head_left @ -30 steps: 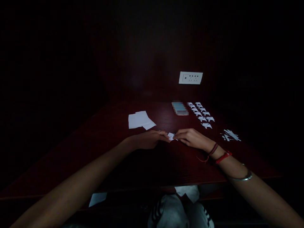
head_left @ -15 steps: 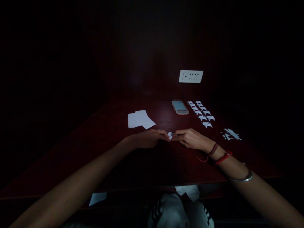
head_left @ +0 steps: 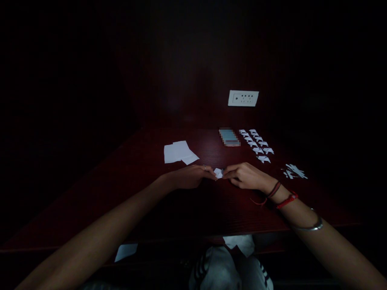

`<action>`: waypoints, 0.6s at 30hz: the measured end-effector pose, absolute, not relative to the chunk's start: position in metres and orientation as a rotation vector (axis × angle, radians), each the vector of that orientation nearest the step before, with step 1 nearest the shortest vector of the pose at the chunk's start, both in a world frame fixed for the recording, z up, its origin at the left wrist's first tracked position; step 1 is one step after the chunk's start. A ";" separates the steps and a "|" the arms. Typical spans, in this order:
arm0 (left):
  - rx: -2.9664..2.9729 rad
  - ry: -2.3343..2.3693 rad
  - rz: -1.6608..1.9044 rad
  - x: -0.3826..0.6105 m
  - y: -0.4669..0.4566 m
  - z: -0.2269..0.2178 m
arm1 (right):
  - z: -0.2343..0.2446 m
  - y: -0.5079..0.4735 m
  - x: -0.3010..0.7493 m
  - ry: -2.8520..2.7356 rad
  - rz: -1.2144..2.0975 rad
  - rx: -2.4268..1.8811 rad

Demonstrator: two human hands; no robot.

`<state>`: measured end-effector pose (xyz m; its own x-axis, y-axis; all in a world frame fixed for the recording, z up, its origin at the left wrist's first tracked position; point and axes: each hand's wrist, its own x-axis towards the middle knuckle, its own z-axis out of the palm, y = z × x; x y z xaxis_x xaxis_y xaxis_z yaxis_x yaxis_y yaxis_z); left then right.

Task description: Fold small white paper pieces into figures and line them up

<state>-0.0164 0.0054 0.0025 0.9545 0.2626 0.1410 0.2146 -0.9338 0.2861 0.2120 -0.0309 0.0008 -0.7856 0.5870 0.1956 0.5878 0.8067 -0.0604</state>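
A small folded piece of white paper (head_left: 218, 173) is pinched between both hands, low over the dark red table (head_left: 193, 209). My left hand (head_left: 195, 176) is closed on its left edge with thumb and fingertips. From the other side, my right hand (head_left: 243, 175) grips its right edge, fingers pressed together. The fingertips cover both ends of the paper. Flat white paper sheets (head_left: 177, 152) lie overlapping just beyond my left hand. Past my right hand, small folded paper pieces (head_left: 258, 150) lie in two slanting rows.
A pixelated phone-like rectangle (head_left: 229, 137) lies near the back. Thin paper strips (head_left: 294, 171) are heaped at the right. A white socket plate (head_left: 243, 98) is on the back wall. Below the table's front edge, more white paper (head_left: 126, 252) shows at the left.
My right hand has shifted slightly right, away from the left fingertips, and more of the folded paper shows between the hands. My left hand has barely moved.
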 end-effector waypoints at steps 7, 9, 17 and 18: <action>2.828 0.369 0.237 -0.016 0.004 0.006 | 0.003 -0.031 0.216 -2.762 0.045 -0.931; 2.829 0.381 0.223 -0.016 0.004 0.006 | 0.004 -0.030 0.219 -2.760 0.067 -0.936; 2.816 0.375 0.231 -0.017 0.005 0.007 | 0.007 -0.024 0.227 -2.587 0.117 -1.020; 2.815 0.371 0.238 -0.016 0.004 0.007 | 0.006 -0.023 0.225 -2.538 0.132 -1.022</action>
